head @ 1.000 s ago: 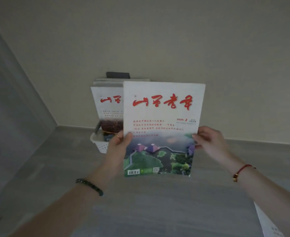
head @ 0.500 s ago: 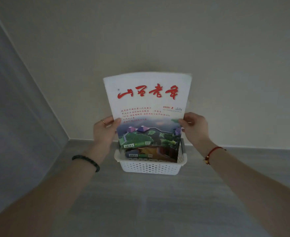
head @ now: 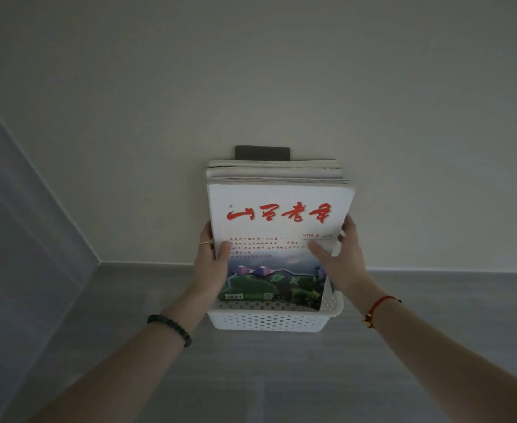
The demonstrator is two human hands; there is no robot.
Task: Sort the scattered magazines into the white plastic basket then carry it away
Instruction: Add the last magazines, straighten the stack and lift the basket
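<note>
The white plastic basket (head: 269, 320) sits on the grey floor (head: 434, 346) against the pale wall (head: 281, 71). Magazines (head: 274, 172) stand upright in it. The front magazine (head: 278, 215), with a red brush-lettered title and a landscape photo, leans against them. The left hand (head: 209, 264) grips it at the cover's 9 o'clock edge, thumb on the front. The right hand (head: 341, 257) grips it at 3 o'clock, thumb laid across the cover. A dark rectangular object (head: 262, 152) shows at 12 o'clock behind the stack. There is a dark bead bracelet (head: 171, 326) on the left wrist and a red cord bracelet (head: 379, 306) on the right.
</note>
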